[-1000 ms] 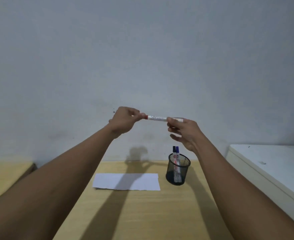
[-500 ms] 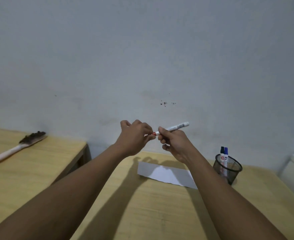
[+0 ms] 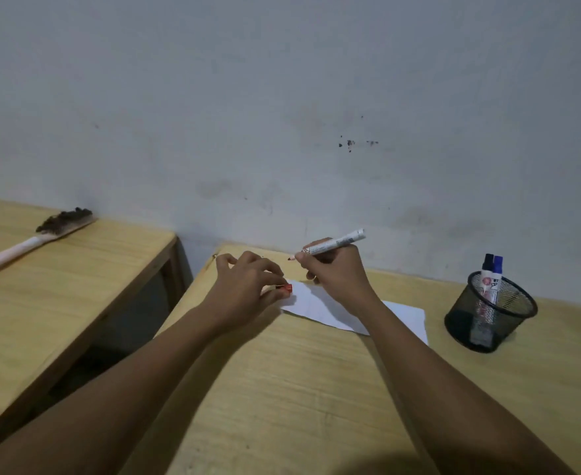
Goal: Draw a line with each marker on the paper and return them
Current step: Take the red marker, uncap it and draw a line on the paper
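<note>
My right hand (image 3: 335,274) grips an uncapped white marker (image 3: 337,244), tip pointing left, above the far left corner of the white paper (image 3: 319,308). My left hand (image 3: 248,289) pinches the marker's red cap (image 3: 286,287) just over the paper's left edge. The paper lies flat on the wooden table (image 3: 299,389), partly under my right forearm. To the right, a black mesh cup (image 3: 489,311) stands upright with two capped markers (image 3: 489,279) in it, one black-capped and one blue-capped.
A second wooden table (image 3: 59,286) stands to the left across a dark gap, with a long-handled brush (image 3: 35,240) on it. A grey wall (image 3: 282,114) rises right behind both tables.
The cap has come off the marker and stays in my left hand. Both hands have dropped from mid-air down to the paper, and my view has swung left and down.
</note>
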Demonstrator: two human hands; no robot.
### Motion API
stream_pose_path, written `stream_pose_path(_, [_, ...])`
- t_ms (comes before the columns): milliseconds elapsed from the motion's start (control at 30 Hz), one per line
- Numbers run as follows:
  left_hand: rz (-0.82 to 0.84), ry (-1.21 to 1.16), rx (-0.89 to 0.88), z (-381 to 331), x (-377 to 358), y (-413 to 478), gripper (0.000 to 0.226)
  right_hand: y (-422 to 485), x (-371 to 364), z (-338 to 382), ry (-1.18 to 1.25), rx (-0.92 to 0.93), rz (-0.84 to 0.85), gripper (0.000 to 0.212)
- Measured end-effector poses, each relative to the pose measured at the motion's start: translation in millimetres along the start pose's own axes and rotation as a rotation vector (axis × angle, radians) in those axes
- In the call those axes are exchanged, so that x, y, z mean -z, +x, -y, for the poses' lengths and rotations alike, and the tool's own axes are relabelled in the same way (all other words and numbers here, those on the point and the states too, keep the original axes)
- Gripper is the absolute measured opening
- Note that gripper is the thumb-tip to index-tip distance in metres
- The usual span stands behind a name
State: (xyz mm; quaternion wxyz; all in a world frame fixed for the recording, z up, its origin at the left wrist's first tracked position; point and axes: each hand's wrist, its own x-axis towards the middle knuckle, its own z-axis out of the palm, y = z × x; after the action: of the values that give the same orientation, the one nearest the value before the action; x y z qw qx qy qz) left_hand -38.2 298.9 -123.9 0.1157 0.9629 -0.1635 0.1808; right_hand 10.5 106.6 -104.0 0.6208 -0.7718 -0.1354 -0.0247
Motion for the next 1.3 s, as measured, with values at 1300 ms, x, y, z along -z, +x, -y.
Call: stream_pose_path(1300, [0.304,-0.113,0.182,3,-22,-15,0.04,6,-22,-53,-0.234,-0.026,0.025,0.012])
